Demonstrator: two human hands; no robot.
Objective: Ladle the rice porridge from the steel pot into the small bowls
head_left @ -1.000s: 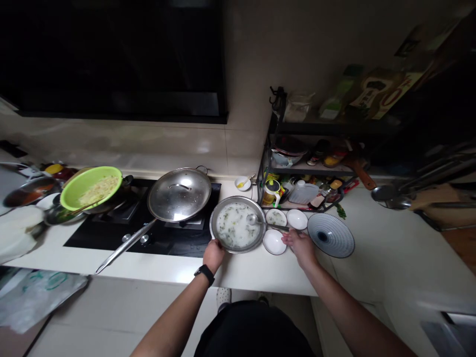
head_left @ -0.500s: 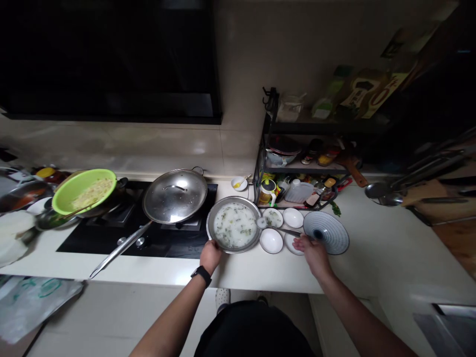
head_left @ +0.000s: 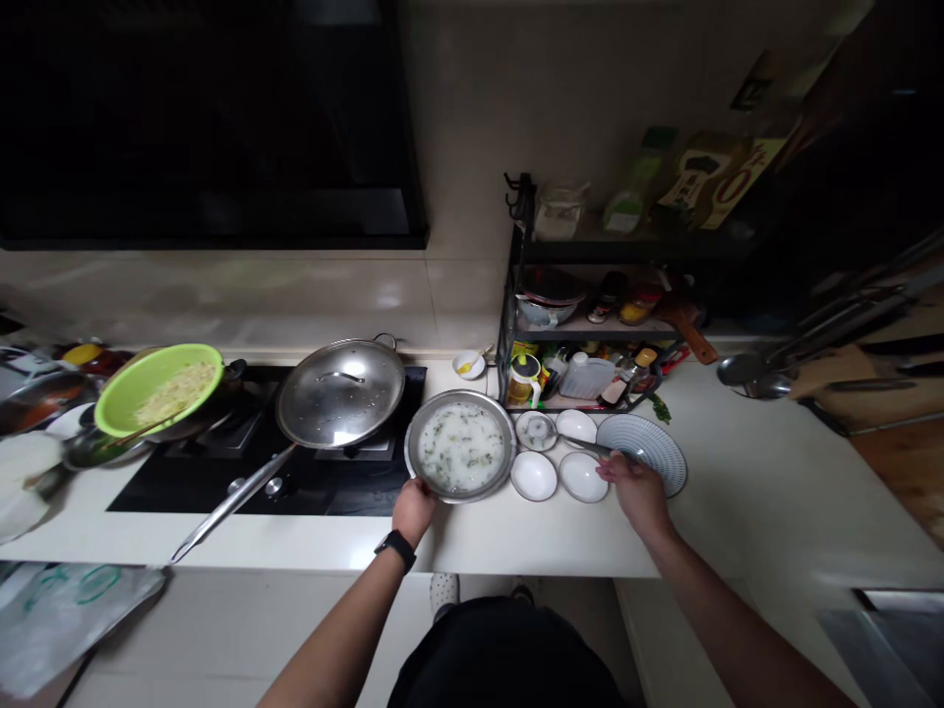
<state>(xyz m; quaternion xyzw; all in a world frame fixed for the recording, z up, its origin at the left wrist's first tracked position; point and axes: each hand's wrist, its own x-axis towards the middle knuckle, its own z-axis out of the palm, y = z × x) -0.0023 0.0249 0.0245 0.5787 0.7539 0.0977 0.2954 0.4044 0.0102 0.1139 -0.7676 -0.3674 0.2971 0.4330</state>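
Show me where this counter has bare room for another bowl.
Bare counter lies right of the blue-striped plate, and along the front edge below the steel porridge pot. It is crowded around the right hand, among the white bowls beside the pot.

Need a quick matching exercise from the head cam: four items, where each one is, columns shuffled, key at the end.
Items
1. Left hand
2. Right hand
3. Metal ladle
4. Green basin

Places
A. Head resting in a small white bowl
B. On the rim of the steel bowl
C. Tilted on a pan on the hob
D. Around the ladle's handle

Pairs: 1-B, 2-D, 3-A, 4-C
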